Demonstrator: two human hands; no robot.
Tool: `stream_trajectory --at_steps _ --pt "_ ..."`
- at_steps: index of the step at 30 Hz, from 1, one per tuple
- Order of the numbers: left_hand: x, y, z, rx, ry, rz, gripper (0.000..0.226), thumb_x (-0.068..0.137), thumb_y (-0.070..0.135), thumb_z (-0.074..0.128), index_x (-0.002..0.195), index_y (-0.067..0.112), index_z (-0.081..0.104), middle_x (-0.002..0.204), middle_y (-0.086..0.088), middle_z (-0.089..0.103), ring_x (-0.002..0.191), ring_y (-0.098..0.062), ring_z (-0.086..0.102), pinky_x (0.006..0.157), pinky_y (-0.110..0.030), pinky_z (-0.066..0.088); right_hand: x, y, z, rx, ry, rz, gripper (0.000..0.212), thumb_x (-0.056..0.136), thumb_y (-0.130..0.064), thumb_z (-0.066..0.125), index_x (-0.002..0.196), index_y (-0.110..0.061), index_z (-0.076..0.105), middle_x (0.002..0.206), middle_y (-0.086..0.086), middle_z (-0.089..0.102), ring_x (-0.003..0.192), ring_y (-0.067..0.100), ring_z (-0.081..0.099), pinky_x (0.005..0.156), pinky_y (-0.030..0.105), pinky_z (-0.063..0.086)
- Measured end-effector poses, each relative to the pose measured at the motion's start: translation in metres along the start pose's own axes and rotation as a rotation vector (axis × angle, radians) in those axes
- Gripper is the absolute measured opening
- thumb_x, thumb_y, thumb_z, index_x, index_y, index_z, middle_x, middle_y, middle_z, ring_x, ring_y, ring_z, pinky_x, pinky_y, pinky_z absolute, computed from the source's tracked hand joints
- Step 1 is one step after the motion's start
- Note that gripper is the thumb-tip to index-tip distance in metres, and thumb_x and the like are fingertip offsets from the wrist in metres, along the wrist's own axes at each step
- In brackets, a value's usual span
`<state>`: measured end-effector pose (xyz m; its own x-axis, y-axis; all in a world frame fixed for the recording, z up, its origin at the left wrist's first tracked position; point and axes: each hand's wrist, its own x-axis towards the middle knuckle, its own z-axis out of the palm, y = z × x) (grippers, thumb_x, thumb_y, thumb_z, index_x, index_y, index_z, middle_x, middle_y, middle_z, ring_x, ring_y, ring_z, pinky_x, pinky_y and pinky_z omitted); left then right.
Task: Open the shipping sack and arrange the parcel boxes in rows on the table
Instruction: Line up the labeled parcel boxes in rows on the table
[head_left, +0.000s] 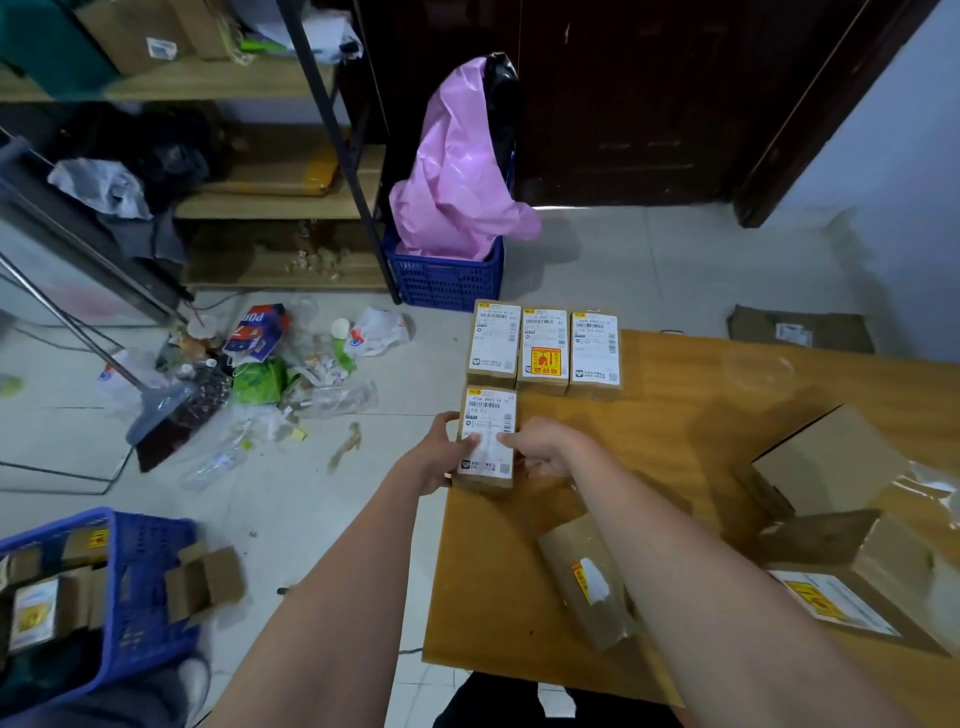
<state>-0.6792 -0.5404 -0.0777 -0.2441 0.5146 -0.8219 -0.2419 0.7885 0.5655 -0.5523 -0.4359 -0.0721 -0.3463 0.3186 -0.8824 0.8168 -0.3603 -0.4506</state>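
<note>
Dim, cool indoor light, wide-angle bend at the edges

Soft blur throughout; dark door (649, 93) at 12 o'clock loses detail, tabletop (675, 415) shows faint sheen, box labels (543, 343) perhaps slightly overexposed.

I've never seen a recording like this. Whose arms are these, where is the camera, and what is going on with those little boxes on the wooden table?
No machine here: a person wears a wide-angle camera on the head, so the single picture looks forward and down over their own bare arms. The left hand and the right hand each have a grip on one side of a small parcel box with a white shipping label, at the far left edge of the wooden table. Just beyond it, a row of three similar boxes stands side by side, so this one seems to be starting a second row. Nearer the person, a few larger cartons and a box lying askew rest on the table. On the floor are two blue crates, one holding a pink bag, and scattered litter.
</note>
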Motion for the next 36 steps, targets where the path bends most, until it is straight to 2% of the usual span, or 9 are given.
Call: stream_trajectory --at_steps 3,5,8,11,18,24,30,33,36 --pt "0.011 -0.003 -0.002 -0.010 0.034 0.011 0.060 0.099 0.023 0.057 0.148 0.028 0.023 0.122 -0.008 0.063 0.097 -0.025 0.065 0.084 -0.048 0.054 0.013 -0.004 0.006 -0.007 0.054 0.001 0.043 0.099 -0.021 0.056 0.140 -0.008 0.048 0.136 0.013 0.058 0.120 0.030 0.056 0.100 0.043 0.049" --pt "0.019 -0.005 -0.005 0.008 0.048 0.024 0.056 0.099 0.019 0.057 0.147 0.023 0.029 0.121 -0.008 0.064 0.099 -0.025 0.065 0.085 -0.048 0.054 0.022 -0.004 0.012 -0.023 0.080 0.006 0.042 0.098 -0.017 0.058 0.138 -0.008 0.049 0.138 0.013 0.057 0.125 0.032 0.054 0.099 0.044 0.050" --pt "0.028 -0.005 -0.008 0.043 0.069 0.037 0.050 0.099 0.016 0.057 0.144 0.022 0.037 0.115 -0.008 0.065 0.101 -0.026 0.064 0.087 -0.047 0.054 0.036 -0.001 0.018 -0.019 0.115 0.007 0.038 0.097 -0.013 0.058 0.134 -0.010 0.052 0.135 0.012 0.059 0.122 0.031 0.057 0.096 0.046 0.052" --pt "0.035 -0.003 -0.012 0.118 0.122 0.065 0.047 0.098 0.017 0.057 0.142 0.022 0.041 0.122 -0.009 0.060 0.100 -0.025 0.063 0.078 -0.040 0.055 0.046 0.002 0.019 0.028 0.160 0.022 0.036 0.095 -0.012 0.061 0.130 -0.010 0.054 0.131 0.012 0.062 0.117 0.031 0.060 0.092 0.045 0.054" --pt "0.042 0.003 -0.013 0.084 0.116 0.058 0.045 0.098 0.016 0.056 0.141 0.018 0.041 0.120 -0.013 0.065 0.096 -0.025 0.064 0.068 -0.032 0.052 0.048 -0.011 0.013 0.015 0.188 0.037 0.034 0.095 -0.010 0.061 0.128 -0.008 0.055 0.128 0.013 0.063 0.114 0.031 0.063 0.087 0.044 0.057" --pt "0.047 0.006 -0.012 0.078 0.112 0.050 0.045 0.098 0.016 0.057 0.141 0.018 0.041 0.123 -0.012 0.065 0.104 -0.027 0.065 0.081 -0.040 0.054 0.047 -0.014 0.009 0.024 0.185 0.049 0.034 0.096 -0.008 0.058 0.130 -0.006 0.056 0.128 0.015 0.064 0.112 0.032 0.064 0.086 0.045 0.058" --pt "0.049 0.008 -0.012 0.074 0.105 0.046 0.045 0.098 0.016 0.057 0.141 0.018 0.041 0.125 -0.013 0.065 0.102 -0.025 0.064 0.083 -0.040 0.054 0.047 -0.016 0.007 0.010 0.177 0.041 0.034 0.096 -0.008 0.057 0.130 -0.007 0.055 0.129 0.014 0.063 0.112 0.032 0.064 0.088 0.046 0.057" --pt "0.049 0.008 -0.011 0.067 0.108 0.044 0.046 0.098 0.016 0.057 0.141 0.018 0.040 0.126 -0.013 0.065 0.102 -0.026 0.064 0.076 -0.036 0.054 0.045 -0.016 0.007 -0.004 0.173 0.041 0.035 0.096 -0.009 0.058 0.131 -0.008 0.055 0.130 0.013 0.062 0.115 0.032 0.061 0.090 0.046 0.056" --pt "0.050 0.008 -0.010 0.066 0.108 0.040 0.048 0.098 0.018 0.057 0.142 0.019 0.040 0.125 -0.011 0.066 0.107 -0.027 0.065 0.080 -0.039 0.054 0.043 -0.017 0.006 -0.037 0.170 0.027 0.036 0.096 -0.013 0.057 0.132 -0.009 0.054 0.130 0.013 0.062 0.113 0.032 0.062 0.089 0.044 0.056"
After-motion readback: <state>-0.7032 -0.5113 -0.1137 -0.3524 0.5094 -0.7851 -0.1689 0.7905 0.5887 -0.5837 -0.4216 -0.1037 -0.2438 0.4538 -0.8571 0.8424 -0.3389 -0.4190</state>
